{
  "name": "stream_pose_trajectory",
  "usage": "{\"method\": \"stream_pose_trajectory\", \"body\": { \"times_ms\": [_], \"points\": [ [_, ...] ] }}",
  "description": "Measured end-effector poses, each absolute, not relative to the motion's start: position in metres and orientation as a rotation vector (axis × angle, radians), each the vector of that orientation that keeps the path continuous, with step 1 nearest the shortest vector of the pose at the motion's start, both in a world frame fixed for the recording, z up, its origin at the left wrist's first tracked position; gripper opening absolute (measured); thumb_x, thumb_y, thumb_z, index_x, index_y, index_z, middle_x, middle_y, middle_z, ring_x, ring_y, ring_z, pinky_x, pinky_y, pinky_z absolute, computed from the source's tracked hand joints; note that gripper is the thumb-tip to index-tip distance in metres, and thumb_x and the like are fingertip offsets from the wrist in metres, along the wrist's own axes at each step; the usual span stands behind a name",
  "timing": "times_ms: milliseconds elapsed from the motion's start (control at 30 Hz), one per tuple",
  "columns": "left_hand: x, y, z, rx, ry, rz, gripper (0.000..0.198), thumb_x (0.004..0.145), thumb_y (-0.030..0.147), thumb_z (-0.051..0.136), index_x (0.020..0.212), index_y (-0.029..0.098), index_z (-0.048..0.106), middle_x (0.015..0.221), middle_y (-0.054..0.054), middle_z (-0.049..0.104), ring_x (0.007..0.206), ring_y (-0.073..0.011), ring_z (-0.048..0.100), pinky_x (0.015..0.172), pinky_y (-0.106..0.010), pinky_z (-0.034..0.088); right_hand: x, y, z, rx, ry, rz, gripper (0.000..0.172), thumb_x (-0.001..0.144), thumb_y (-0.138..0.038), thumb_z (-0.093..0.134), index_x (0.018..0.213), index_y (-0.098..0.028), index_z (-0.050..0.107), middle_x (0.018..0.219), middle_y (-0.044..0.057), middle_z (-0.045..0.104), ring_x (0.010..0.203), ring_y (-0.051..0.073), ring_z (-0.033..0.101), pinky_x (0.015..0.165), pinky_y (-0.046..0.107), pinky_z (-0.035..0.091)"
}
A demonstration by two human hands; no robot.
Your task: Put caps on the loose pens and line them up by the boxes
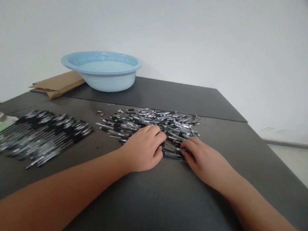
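A loose heap of clear-barrelled pens with black parts (154, 119) lies on the dark table in front of me, pointing in mixed directions. At its near edge, my left hand (144, 149) is closed, its fingers curled round the left ends of a few pens (172, 153). My right hand (205, 157) pinches the right ends of those same pens between thumb and fingers. They lie roughly level between both hands, low over the tabletop. The left hand hides part of the heap behind it, and its fingertips are partly covered.
Rows of similar pens (47, 135) lie side by side, slanted, at the left. Beyond them are a light blue basin (109, 82) and a folded brown cardboard piece (57, 83). A green and white item (0, 123) shows at the left edge. A white wall (197, 39) stands behind the table (151, 203).
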State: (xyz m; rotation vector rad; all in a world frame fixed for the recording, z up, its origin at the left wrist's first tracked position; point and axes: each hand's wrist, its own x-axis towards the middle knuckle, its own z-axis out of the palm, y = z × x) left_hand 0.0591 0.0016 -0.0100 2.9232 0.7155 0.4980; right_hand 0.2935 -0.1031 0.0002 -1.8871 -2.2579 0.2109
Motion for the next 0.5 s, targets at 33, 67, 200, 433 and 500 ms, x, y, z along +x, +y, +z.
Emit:
{"method": "stream_pose_trajectory", "body": {
  "times_ms": [33, 67, 200, 433, 500],
  "points": [
    [0.0585, 0.0019, -0.0064, 2.958, 0.691, 0.457, 0.009, 0.091, 0.023, 0.056, 0.097, 0.02, 0.062, 0.103, -0.009, 0.064, 0.099, -0.0268, 0.06, 0.087, -0.042, 0.051, 0.2934, -0.1038, 0.0015, -1.881, -2.257, 0.21, 0.015, 0.107, -0.022, 0.048, 0.108, -0.022, 0.064, 0.108, 0.008, 0.067, 0.093, 0.024, 0.067, 0.083, 0.038, 0.052],
    [0.0579, 0.002, -0.0037, 2.99, 0.654, 0.423, 0.007, 0.092, 0.024, 0.055, 0.092, 0.02, 0.061, 0.096, -0.008, 0.063, 0.092, -0.0251, 0.058, 0.082, -0.04, 0.049, 0.2933, -0.1046, 0.003, -1.871, -2.26, 0.213, 0.015, 0.107, -0.023, 0.049, 0.106, -0.022, 0.064, 0.107, 0.008, 0.066, 0.092, 0.024, 0.067, 0.081, 0.038, 0.052],
    [0.0569, 0.0009, -0.0038, 3.037, 0.522, 0.354, 0.014, 0.096, 0.033, 0.06, 0.087, 0.022, 0.06, 0.092, -0.005, 0.062, 0.088, -0.0233, 0.057, 0.074, -0.038, 0.046, 0.2925, -0.1077, 0.0082, -1.798, -2.343, 0.305, 0.012, 0.105, -0.027, 0.055, 0.1, -0.024, 0.066, 0.099, 0.004, 0.067, 0.089, 0.024, 0.066, 0.077, 0.036, 0.05],
    [0.0577, 0.0024, -0.0112, 3.041, 0.42, 0.302, 0.019, 0.102, 0.038, 0.06, 0.092, 0.021, 0.062, 0.095, -0.004, 0.064, 0.09, -0.0231, 0.058, 0.078, -0.038, 0.045, 0.2909, -0.1089, 0.0096, -1.77, -2.449, 0.431, 0.015, 0.105, -0.025, 0.057, 0.1, -0.025, 0.07, 0.101, 0.003, 0.07, 0.093, 0.023, 0.068, 0.081, 0.036, 0.05],
    [0.0581, 0.0026, -0.0112, 3.042, 0.415, 0.287, 0.019, 0.103, 0.038, 0.058, 0.094, 0.021, 0.062, 0.095, -0.004, 0.064, 0.091, -0.0233, 0.058, 0.079, -0.038, 0.045, 0.2896, -0.1094, 0.0094, -1.796, -2.462, 0.411, 0.015, 0.105, -0.025, 0.057, 0.101, -0.024, 0.07, 0.102, 0.003, 0.071, 0.095, 0.024, 0.069, 0.083, 0.038, 0.051]
  ]
}}
